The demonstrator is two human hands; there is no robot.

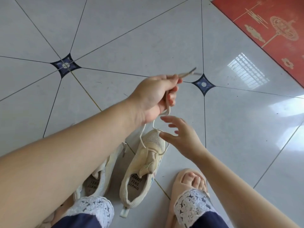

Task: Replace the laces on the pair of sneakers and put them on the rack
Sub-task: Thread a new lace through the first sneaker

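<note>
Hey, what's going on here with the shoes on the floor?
A person is working on the lace of a beige sneaker on the tiled floor. The left hand grips the lace, which runs down to the sneaker's front, its ends sticking out past the fingers. The right hand hovers open by the toe. The second sneaker lies alongside, partly under the left arm.

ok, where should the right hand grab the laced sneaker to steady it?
Likely the heel collar of the sneaker, from above: its open rim faces up for a pinch, well behind the lace the left hand holds over the toe.
</note>
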